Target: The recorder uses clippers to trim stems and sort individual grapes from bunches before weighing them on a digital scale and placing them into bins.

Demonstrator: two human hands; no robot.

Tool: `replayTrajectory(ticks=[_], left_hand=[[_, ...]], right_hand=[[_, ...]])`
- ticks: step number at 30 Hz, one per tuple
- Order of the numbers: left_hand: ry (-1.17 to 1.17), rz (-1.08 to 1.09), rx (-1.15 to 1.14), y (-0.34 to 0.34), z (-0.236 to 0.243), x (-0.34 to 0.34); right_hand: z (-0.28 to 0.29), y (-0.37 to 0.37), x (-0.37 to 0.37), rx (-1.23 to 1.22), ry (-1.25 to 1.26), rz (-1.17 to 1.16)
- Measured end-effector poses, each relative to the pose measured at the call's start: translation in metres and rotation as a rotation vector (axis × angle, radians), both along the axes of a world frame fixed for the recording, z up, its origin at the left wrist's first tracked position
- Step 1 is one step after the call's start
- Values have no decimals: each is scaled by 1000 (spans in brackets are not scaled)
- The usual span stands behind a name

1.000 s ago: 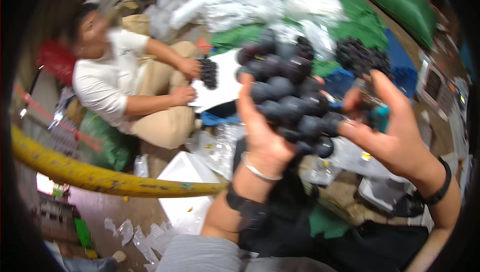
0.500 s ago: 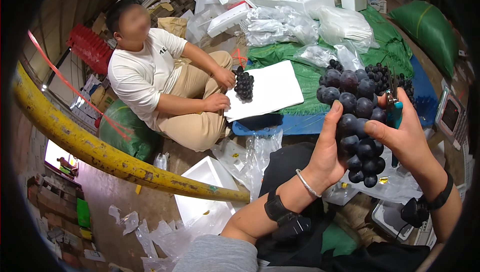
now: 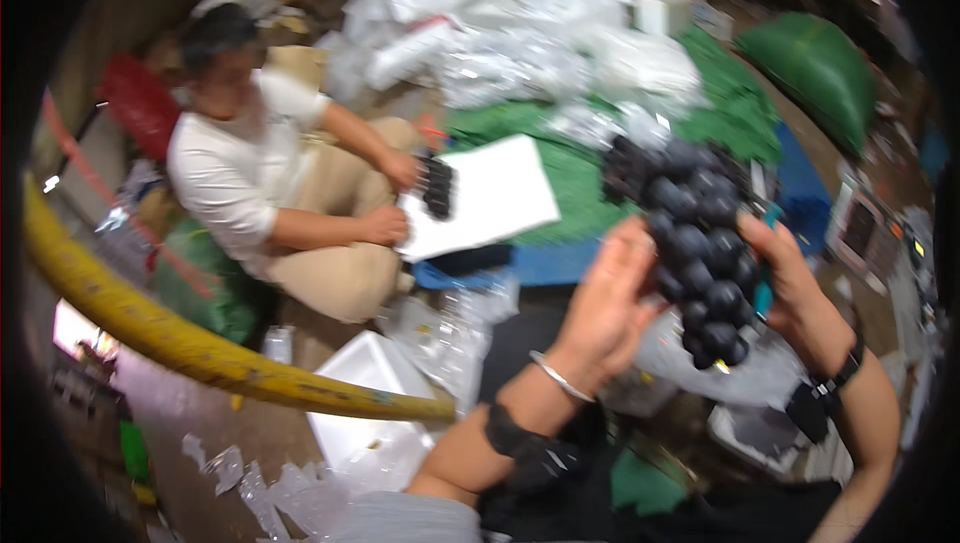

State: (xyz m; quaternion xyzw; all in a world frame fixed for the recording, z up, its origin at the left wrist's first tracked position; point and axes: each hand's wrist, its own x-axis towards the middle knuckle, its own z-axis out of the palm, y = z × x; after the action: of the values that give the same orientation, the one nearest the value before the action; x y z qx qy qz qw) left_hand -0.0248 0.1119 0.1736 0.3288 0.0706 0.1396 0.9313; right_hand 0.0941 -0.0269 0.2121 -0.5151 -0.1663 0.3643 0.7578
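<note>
My left hand [image 3: 610, 298] is closed on the left side of a long bunch of dark grapes [image 3: 700, 253], held upright in front of me. My right hand [image 3: 785, 273] is closed around teal-handled shears [image 3: 764, 278] at the bunch's right edge, its thumb near the berries; the blades are blurred. More dark grapes [image 3: 622, 173] show behind the held bunch. The picture is smeared by motion.
A person [image 3: 240, 173] in white sits cross-legged at left, hands on a white sheet [image 3: 500, 193] beside a small grape bunch [image 3: 437, 186]. A yellow pipe [image 3: 200, 343] crosses below them. Around are green tarp [image 3: 730, 93], plastic bags [image 3: 500, 63] and a foam box [image 3: 370, 373].
The bunch has turned in my hands; my left thumb and right thumb no longer lie across its front as half a second ago. The view has shifted slightly and blurred again.
</note>
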Motion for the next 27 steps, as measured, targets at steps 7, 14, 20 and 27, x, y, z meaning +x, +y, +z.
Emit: replayTrajectory(ticks=[7, 14, 20, 27], left_hand=[[-27, -125, -135, -14, 12, -2], [-358, -374, -418, -10, 7, -7], [-122, -107, -287, -9, 15, 0], [-141, 57, -156, -8, 18, -2]], right_hand=[[4, 10, -18, 157, 159, 122], [21, 3, -14, -59, -68, 183], [37, -23, -18, -223, -631, -62], [29, -31, -43, -408, -735, 19]])
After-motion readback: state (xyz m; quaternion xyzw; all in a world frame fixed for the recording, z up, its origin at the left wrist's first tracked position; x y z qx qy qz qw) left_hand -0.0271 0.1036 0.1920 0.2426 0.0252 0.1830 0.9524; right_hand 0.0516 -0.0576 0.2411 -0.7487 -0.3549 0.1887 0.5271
